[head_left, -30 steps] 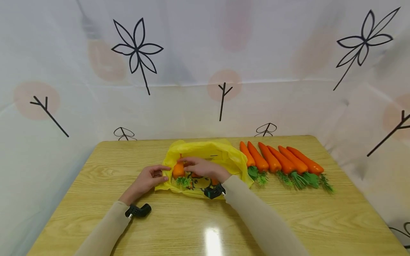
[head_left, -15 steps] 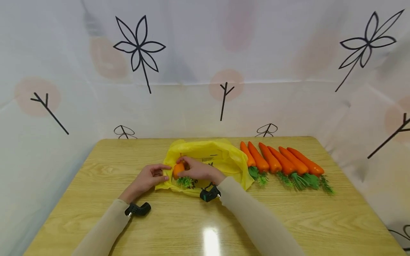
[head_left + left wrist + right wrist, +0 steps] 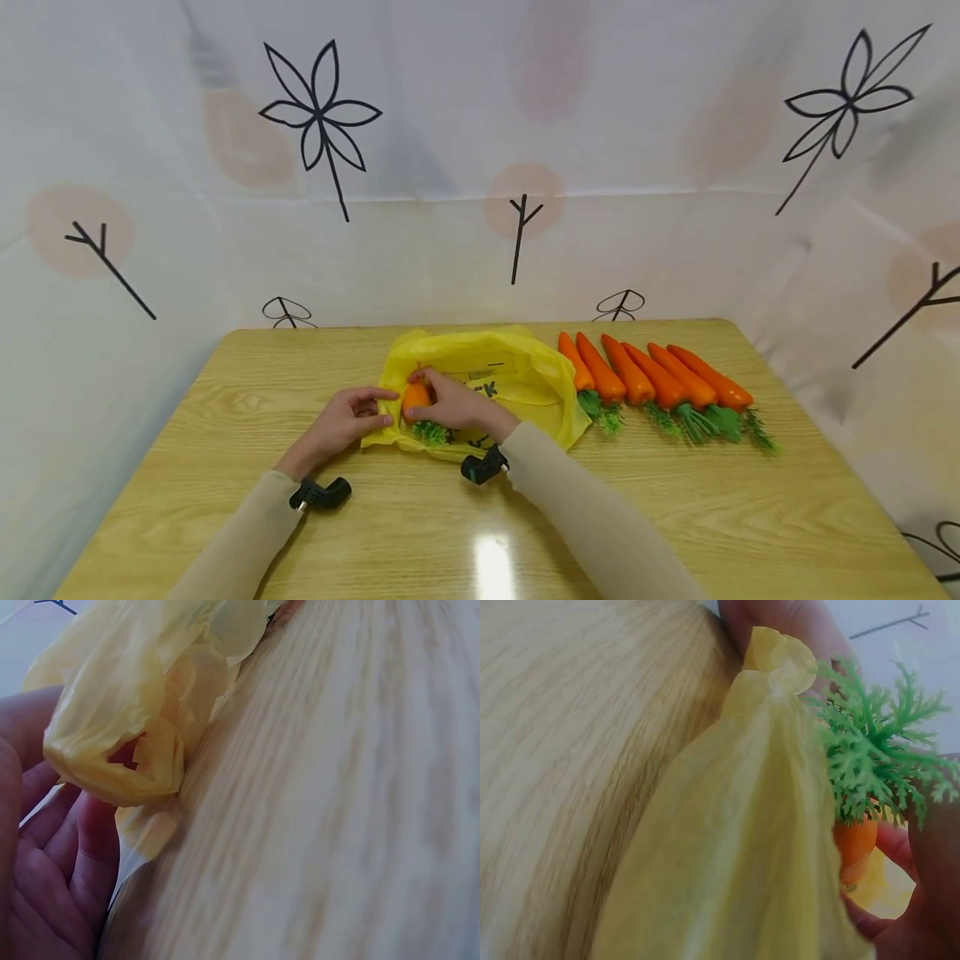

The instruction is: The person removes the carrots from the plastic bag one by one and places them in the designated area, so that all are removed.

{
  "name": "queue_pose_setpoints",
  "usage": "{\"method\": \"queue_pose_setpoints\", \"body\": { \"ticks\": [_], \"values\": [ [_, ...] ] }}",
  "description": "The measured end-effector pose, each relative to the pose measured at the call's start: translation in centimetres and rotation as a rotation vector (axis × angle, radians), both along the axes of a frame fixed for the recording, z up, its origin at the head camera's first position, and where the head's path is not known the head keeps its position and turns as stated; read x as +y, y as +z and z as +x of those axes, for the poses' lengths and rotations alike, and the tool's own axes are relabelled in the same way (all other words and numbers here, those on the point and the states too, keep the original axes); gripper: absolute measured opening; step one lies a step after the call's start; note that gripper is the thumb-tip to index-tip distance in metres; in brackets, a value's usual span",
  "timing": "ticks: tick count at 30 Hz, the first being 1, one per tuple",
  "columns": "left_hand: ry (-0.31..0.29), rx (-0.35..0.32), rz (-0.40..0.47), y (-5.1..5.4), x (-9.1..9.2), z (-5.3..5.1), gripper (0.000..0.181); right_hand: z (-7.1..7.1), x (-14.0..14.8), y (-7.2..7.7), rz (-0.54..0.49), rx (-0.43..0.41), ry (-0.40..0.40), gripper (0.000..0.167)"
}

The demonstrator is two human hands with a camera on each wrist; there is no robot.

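A yellow plastic bag lies on the table with its mouth spread open toward the person. My left hand holds the bag's left edge, fingers and thumb curved at the rim; in the left wrist view the crumpled yellow film sits against the fingers. Inside the bag's left end, my right hand grips an orange carrot with feathery green leaves toward the person. From the right wrist, the bag's side wall covers much of the carrot, while its leaves show above.
Right of the bag, several orange carrots lie side by side, green tops toward the person. The nearest ones touch or almost touch the bag's right side. A patterned white cloth hangs behind the wooden table.
My right hand has shifted left inside the bag and its thumb and fingers have closed round the carrot. The left hand stays at the bag's left edge.
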State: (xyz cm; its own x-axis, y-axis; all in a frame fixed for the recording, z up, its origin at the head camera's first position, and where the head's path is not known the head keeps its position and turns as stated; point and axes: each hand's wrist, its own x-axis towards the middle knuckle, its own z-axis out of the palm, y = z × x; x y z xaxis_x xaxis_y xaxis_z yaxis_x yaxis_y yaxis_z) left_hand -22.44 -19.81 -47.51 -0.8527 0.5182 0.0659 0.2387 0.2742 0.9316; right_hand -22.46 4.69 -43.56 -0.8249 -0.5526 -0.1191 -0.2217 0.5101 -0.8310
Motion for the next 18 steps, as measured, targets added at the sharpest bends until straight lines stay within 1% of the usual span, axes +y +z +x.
{"method": "queue_pose_setpoints", "body": {
  "ticks": [6,12,13,15,18],
  "values": [
    [0.030,-0.003,-0.019,0.0,0.0,0.1,0.035,0.2,0.5,-0.1,-0.058,-0.086,-0.034,0.053],
    [0.055,-0.010,-0.049,-0.1,0.1,0.1,0.034,0.0,1.1,-0.2,-0.124,-0.171,-0.077,0.056],
    [0.056,-0.010,-0.052,0.3,0.2,0.3,0.034,-0.1,1.2,-0.2,-0.137,-0.180,-0.085,0.057],
    [0.060,-0.015,-0.053,0.4,0.3,0.3,0.034,-0.1,1.3,0.0,-0.161,-0.196,-0.093,0.058],
    [0.064,-0.018,-0.053,0.4,0.4,0.3,0.034,-0.1,1.5,0.1,-0.172,-0.202,-0.098,0.060]
  ]
}}
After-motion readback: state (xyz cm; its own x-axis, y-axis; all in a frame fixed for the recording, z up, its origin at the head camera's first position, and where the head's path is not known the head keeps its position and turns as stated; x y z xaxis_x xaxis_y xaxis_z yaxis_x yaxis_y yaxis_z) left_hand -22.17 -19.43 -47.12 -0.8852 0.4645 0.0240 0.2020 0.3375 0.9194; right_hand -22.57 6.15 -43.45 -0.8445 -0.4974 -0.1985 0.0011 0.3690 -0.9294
